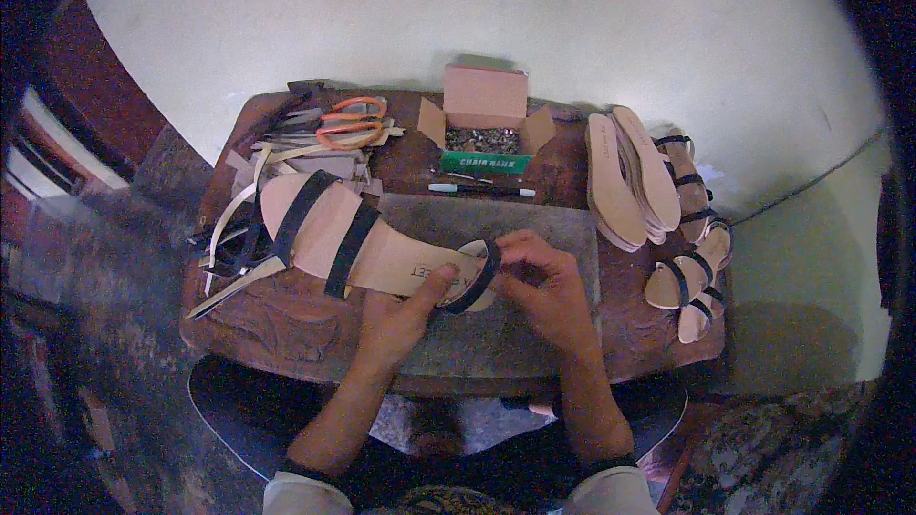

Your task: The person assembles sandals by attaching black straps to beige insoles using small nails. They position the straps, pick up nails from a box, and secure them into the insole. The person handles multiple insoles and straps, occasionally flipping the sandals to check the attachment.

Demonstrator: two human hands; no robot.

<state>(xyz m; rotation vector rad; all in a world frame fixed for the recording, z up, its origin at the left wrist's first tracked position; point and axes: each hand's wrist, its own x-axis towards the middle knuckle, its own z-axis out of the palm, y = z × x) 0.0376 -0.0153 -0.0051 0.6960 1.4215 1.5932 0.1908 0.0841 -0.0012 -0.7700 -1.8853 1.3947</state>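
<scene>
A beige sandal (396,257) with two black straps across its front part lies slantwise over the grey work slab, toe to the upper left. My left hand (405,315) grips it near the heel, thumb on top of the footbed and fingers beneath. Around the heel end loops a black ankle strap (475,278). My right hand (539,277) pinches this strap at its right side, thumb and forefinger together. The fingertips partly hide what lies between them.
An open box of small nails (482,141) stands at the back, with a pen (482,190) before it. Orange-handled scissors (353,124) rest on strips at the left. Stacked insoles (630,181) and small strapped sandals (692,277) lie on the right.
</scene>
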